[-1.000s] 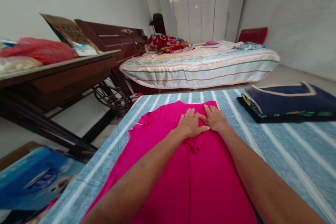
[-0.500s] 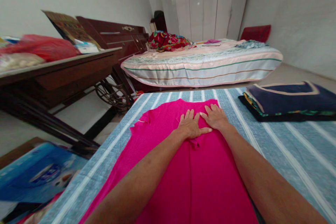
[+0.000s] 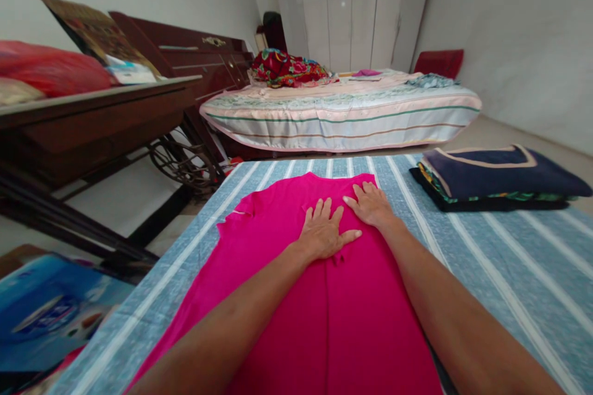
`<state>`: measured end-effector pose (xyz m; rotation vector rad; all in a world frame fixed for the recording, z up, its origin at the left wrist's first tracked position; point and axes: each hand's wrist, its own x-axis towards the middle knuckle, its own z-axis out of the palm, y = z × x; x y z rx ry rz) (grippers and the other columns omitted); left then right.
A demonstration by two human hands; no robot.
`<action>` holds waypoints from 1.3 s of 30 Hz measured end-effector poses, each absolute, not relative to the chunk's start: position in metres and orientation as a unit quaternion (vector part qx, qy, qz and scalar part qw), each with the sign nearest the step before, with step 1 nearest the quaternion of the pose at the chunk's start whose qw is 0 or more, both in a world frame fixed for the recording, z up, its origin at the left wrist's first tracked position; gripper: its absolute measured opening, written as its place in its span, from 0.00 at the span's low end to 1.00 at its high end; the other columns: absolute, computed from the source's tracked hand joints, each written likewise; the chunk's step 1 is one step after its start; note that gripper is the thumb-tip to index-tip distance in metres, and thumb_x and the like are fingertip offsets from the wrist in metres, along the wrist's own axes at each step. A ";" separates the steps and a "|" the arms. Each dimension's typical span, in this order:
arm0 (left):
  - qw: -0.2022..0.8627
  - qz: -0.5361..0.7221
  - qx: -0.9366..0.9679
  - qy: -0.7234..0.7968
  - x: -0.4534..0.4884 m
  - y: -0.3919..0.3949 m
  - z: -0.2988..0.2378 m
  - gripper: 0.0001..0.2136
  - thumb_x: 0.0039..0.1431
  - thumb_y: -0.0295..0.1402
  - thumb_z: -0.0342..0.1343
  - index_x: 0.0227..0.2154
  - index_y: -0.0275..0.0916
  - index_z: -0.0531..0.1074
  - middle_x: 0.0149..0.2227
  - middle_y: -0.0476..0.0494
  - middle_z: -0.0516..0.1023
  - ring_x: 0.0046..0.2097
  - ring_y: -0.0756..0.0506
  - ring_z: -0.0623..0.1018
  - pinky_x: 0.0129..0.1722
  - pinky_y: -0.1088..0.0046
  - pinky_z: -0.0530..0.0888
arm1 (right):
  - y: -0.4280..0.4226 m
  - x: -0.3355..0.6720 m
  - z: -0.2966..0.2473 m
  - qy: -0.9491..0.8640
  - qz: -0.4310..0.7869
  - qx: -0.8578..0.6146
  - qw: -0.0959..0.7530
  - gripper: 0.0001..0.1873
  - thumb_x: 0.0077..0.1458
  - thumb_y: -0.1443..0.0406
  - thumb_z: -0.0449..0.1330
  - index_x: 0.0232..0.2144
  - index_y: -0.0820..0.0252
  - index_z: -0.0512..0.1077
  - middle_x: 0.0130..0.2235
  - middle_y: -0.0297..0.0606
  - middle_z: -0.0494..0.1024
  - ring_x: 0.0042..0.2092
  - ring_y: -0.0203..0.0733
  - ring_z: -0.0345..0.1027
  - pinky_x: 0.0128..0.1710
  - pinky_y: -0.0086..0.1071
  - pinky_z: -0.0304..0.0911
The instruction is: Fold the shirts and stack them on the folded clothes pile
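A bright pink garment, with a ruffled sleeve edge at its left, lies spread over the blue and white striped cloth. One side of it is folded inward over the middle. My left hand rests flat on the pink fabric near its centre, fingers spread. Farther up and to the right, my right hand presses on the garment's upper right part, fingers also apart. Neither hand grips anything. The garment's lower part runs under my forearms and out of view.
A stack of folded clothes, a navy one on top, sits at the right. A sewing machine table with a red plastic bag stands left. Below it is a blue box. Beyond is a bed with a floral quilt.
My left hand has slid slightly down the garment, away from the right hand. The right hand stays near the garment's top right. The whole view has shifted a little.
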<state>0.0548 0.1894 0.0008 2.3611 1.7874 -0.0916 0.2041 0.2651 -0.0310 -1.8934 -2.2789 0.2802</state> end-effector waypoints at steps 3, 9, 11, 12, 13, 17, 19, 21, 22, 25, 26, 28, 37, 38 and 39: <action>0.071 -0.009 0.790 0.609 0.056 0.188 -0.006 0.42 0.53 0.64 0.33 0.63 0.39 0.53 0.67 0.33 0.43 0.67 0.32 0.42 0.62 0.47 0.45 | 0.264 0.204 -0.031 -0.765 0.086 -0.633 0.084 0.35 0.63 0.47 0.39 0.63 0.65 0.52 0.64 0.53 0.49 0.65 0.54 0.39 0.61 0.46 0.39; 0.029 0.058 0.787 0.614 0.051 0.194 0.000 0.34 0.59 0.57 0.37 0.56 0.36 0.63 0.62 0.32 0.60 0.63 0.35 0.58 0.60 0.52 0.56 | 0.266 0.204 -0.035 -0.762 0.075 -0.638 0.082 0.35 0.63 0.48 0.39 0.63 0.66 0.50 0.64 0.52 0.49 0.65 0.53 0.39 0.61 0.44 0.41; 0.005 0.073 0.778 0.623 0.046 0.201 0.008 0.27 0.62 0.50 0.38 0.51 0.34 0.67 0.58 0.33 0.66 0.60 0.38 0.63 0.59 0.58 0.60 | 0.267 0.204 -0.037 -0.764 0.069 -0.637 0.080 0.35 0.63 0.48 0.40 0.63 0.66 0.51 0.64 0.52 0.50 0.65 0.53 0.40 0.61 0.44 0.41; -0.003 0.075 0.776 0.626 0.044 0.206 0.012 0.24 0.63 0.46 0.39 0.50 0.34 0.68 0.57 0.34 0.67 0.59 0.39 0.65 0.58 0.61 0.61 | 0.268 0.204 -0.038 -0.766 0.066 -0.635 0.080 0.35 0.63 0.48 0.39 0.63 0.67 0.51 0.64 0.52 0.50 0.65 0.53 0.40 0.61 0.44 0.41; -0.006 0.073 0.776 0.627 0.043 0.211 0.014 0.22 0.63 0.43 0.40 0.50 0.34 0.68 0.57 0.35 0.68 0.59 0.41 0.65 0.58 0.63 0.61 | 0.268 0.204 -0.038 -0.767 0.065 -0.634 0.080 0.36 0.63 0.48 0.39 0.63 0.67 0.51 0.64 0.52 0.51 0.65 0.53 0.41 0.61 0.44 0.41; 0.017 0.050 0.777 0.627 0.038 0.226 0.008 0.20 0.63 0.41 0.41 0.53 0.37 0.65 0.61 0.38 0.63 0.63 0.40 0.59 0.59 0.57 0.60 | 0.269 0.205 -0.039 -0.768 0.062 -0.632 0.078 0.36 0.63 0.47 0.39 0.63 0.69 0.51 0.64 0.54 0.50 0.65 0.54 0.41 0.60 0.44 0.41; 0.029 0.037 0.770 0.636 0.037 0.228 -0.001 0.23 0.63 0.43 0.40 0.55 0.37 0.63 0.62 0.36 0.59 0.64 0.38 0.55 0.59 0.52 0.58 | 0.269 0.204 -0.038 -0.767 0.066 -0.634 0.076 0.37 0.63 0.47 0.38 0.63 0.69 0.51 0.64 0.54 0.50 0.65 0.54 0.40 0.61 0.44 0.41; 0.044 0.019 0.763 0.645 0.037 0.228 -0.007 0.27 0.62 0.47 0.38 0.59 0.37 0.58 0.65 0.36 0.54 0.66 0.38 0.52 0.60 0.49 0.55 | 0.268 0.204 -0.037 -0.765 0.071 -0.636 0.074 0.37 0.63 0.47 0.38 0.63 0.69 0.51 0.64 0.53 0.49 0.65 0.54 0.39 0.61 0.45 0.41; 0.052 0.010 0.759 0.649 0.036 0.228 -0.009 0.29 0.62 0.48 0.36 0.60 0.36 0.55 0.66 0.36 0.51 0.66 0.39 0.49 0.61 0.49 0.53 | 0.268 0.204 -0.036 -0.764 0.073 -0.637 0.073 0.38 0.63 0.46 0.38 0.63 0.68 0.51 0.64 0.53 0.49 0.65 0.54 0.39 0.61 0.45 0.41; 0.073 -0.011 0.750 0.658 0.035 0.227 -0.010 0.34 0.60 0.54 0.34 0.63 0.34 0.50 0.67 0.36 0.44 0.67 0.39 0.45 0.62 0.48 0.50 | 0.268 0.204 -0.035 -0.765 0.075 -0.636 0.072 0.37 0.63 0.47 0.38 0.63 0.69 0.50 0.64 0.53 0.49 0.65 0.54 0.40 0.61 0.44 0.41; 0.076 -0.011 0.748 0.659 0.035 0.227 -0.009 0.36 0.59 0.55 0.34 0.63 0.34 0.49 0.67 0.36 0.43 0.67 0.38 0.44 0.62 0.48 0.49 | 0.268 0.204 -0.035 -0.765 0.075 -0.636 0.073 0.37 0.63 0.47 0.38 0.63 0.69 0.50 0.64 0.54 0.49 0.65 0.54 0.40 0.61 0.44 0.41; 0.073 -0.006 0.748 0.659 0.035 0.227 -0.009 0.38 0.58 0.57 0.34 0.63 0.33 0.49 0.67 0.35 0.43 0.67 0.38 0.43 0.62 0.49 0.48 | 0.267 0.204 -0.035 -0.765 0.074 -0.635 0.074 0.37 0.63 0.47 0.38 0.63 0.70 0.50 0.64 0.55 0.49 0.65 0.54 0.40 0.60 0.44 0.41; 0.042 0.025 0.758 0.650 0.034 0.223 -0.017 0.38 0.57 0.58 0.34 0.62 0.34 0.52 0.66 0.34 0.48 0.67 0.38 0.46 0.62 0.49 0.49 | 0.266 0.205 -0.036 -0.765 0.063 -0.636 0.075 0.35 0.63 0.47 0.39 0.64 0.62 0.49 0.64 0.53 0.50 0.65 0.54 0.41 0.60 0.45 0.43; 0.040 0.028 0.758 0.651 0.034 0.223 -0.017 0.38 0.58 0.57 0.34 0.62 0.34 0.52 0.66 0.34 0.48 0.67 0.38 0.46 0.62 0.49 0.50 | 0.266 0.205 -0.036 -0.765 0.060 -0.637 0.073 0.35 0.63 0.47 0.39 0.63 0.63 0.50 0.64 0.53 0.50 0.65 0.54 0.41 0.60 0.45 0.43; 0.039 0.031 0.757 0.651 0.034 0.223 -0.017 0.37 0.58 0.57 0.35 0.62 0.34 0.52 0.66 0.34 0.49 0.67 0.38 0.46 0.62 0.49 0.50 | 0.265 0.205 -0.036 -0.765 0.059 -0.637 0.070 0.35 0.63 0.47 0.39 0.63 0.63 0.51 0.64 0.53 0.50 0.65 0.54 0.41 0.59 0.46 0.43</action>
